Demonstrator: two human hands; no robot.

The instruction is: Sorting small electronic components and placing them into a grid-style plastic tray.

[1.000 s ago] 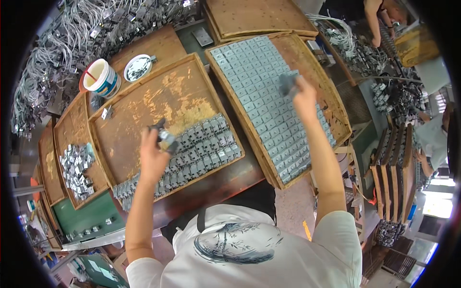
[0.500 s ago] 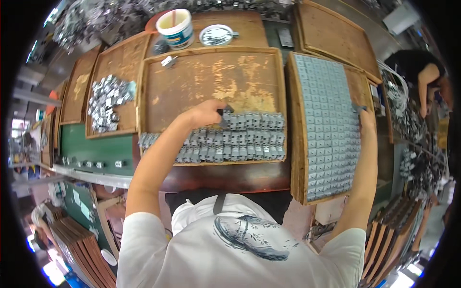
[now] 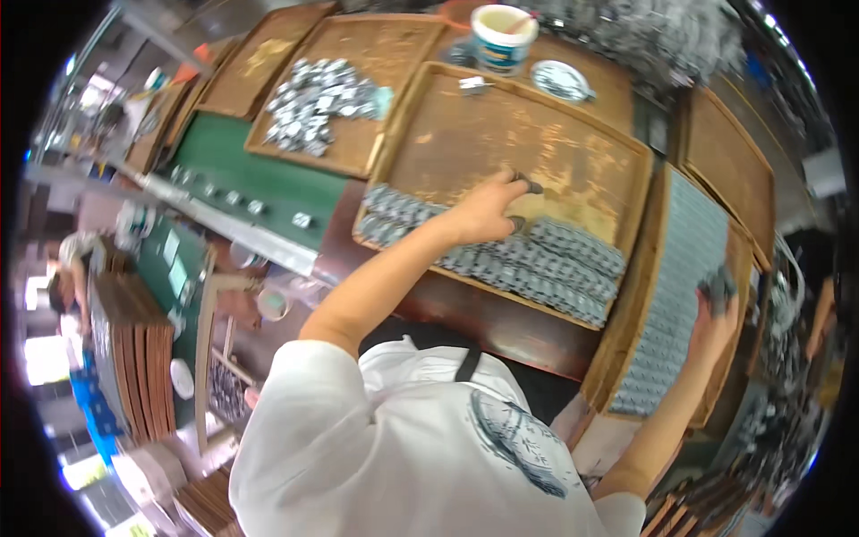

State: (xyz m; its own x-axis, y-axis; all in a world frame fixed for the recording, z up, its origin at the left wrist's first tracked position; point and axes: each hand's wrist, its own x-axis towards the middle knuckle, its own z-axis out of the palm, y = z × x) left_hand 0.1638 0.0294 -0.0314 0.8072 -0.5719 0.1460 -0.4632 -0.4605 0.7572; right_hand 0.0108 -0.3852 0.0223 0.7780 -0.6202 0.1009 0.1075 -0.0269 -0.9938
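Observation:
My left hand (image 3: pixel 490 210) hovers over the wooden tray (image 3: pixel 407 116) in the middle, just behind its rows of small grey block-like parts (image 3: pixel 573 251). Its thumb and forefinger, both dark-tipped, are spread apart with nothing visible between them. To the right, my right hand (image 3: pixel 711 322) is over the long tray's edge, beside close-packed rows of flat grey parts (image 3: pixel 671 286). The fingers there are bunched together with dark tips. A grey shape sits at the fingertips, but blur hides whether it is a part or only finger covers.
A loose silvery part (image 3: pixel 472 85) lies at the middle tray's far edge. Behind stand a white bucket (image 3: pixel 501 40) and a round white dish (image 3: pixel 561 80). Another tray (image 3: pixel 358 161) to the left holds a pile of shiny parts (image 3: pixel 322 103). Several small parts line the green surface (image 3: pixel 268 183).
The view has swung, shifting the trays rightward and tilting them. My left hand has come off the grey rows and its fingers have spread. My right hand's fingers look more bunched.

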